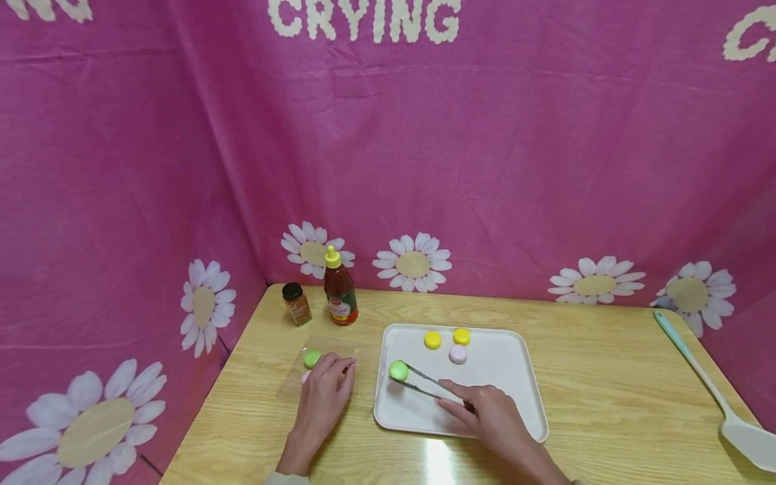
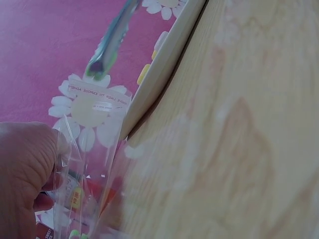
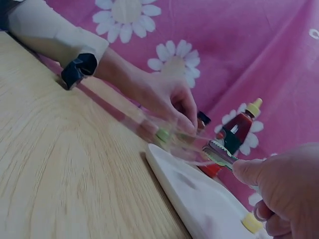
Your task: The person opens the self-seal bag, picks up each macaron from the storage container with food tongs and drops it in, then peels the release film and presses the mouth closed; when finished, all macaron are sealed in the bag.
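Green macaron (image 1: 398, 370) lies between the serrated tips of metal tongs (image 3: 218, 152), over the left end of the white tray (image 1: 497, 384) as seen from the head view. Whether it touches the tray surface: cannot tell from where I stand.

Right hand (image 1: 485, 407): gripping the tongs, thumb on one side and fingers on the other; arms of the tongs spread to the width of the macaron.

Left hand (image 1: 322, 391): pinching the edge of a clear plastic bag (image 2: 104, 109), just left of the tray. Red lettering runs along the bag's strip. Visible in the bag: a second green macaron (image 1: 312, 358), and a pale pink macaron (image 1: 305, 377) mostly hidden by the hand.

On the tray, near its far edge: two yellow macarons (image 1: 432, 340) (image 1: 462, 337), side by side with a gap between them. A lavender macaron (image 1: 458, 354) sits just in front of the right-hand one.

Behind the bag, both upright: a spice jar (image 1: 299, 308) with a dark lid and, to its right, a red sauce bottle (image 1: 341, 296) with a yellow cap. Far right, well apart from the tray: a spatula (image 1: 724, 411), pale head, mint handle end. All on a wood-grain table (image 1: 606, 377). Backdrop: magenta cloth (image 1: 497, 168) printed with white daisies and the word "CRYING".
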### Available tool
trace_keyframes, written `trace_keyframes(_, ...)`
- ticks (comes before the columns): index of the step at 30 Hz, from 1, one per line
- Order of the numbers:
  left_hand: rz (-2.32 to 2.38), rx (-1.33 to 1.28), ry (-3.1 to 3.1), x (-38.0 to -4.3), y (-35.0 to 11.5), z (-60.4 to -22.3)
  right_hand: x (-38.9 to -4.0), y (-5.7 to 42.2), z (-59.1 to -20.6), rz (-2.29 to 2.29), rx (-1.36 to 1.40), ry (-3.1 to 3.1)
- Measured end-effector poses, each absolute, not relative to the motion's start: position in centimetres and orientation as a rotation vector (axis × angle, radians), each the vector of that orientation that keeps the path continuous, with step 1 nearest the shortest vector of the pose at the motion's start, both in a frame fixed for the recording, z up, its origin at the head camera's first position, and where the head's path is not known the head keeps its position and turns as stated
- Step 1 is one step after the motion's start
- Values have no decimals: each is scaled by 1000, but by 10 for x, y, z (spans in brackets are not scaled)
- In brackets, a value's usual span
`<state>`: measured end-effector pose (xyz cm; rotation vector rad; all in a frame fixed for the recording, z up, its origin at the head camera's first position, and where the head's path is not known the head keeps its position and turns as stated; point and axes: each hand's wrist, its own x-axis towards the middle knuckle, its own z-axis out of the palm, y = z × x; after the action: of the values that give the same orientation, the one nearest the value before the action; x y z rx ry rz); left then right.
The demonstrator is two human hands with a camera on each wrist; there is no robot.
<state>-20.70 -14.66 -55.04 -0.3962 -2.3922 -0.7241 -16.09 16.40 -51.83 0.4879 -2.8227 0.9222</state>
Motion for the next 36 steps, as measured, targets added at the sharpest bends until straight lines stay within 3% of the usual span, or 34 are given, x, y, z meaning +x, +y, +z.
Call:
trace_keyframes(20,-729,-423,-2372,-207,-149,-551,-189,94,-524,677,564,-2774)
trace_keyframes(36,-701,-449,-2342,-209,-149,-552,-214,54,-527,827,664,-2870)
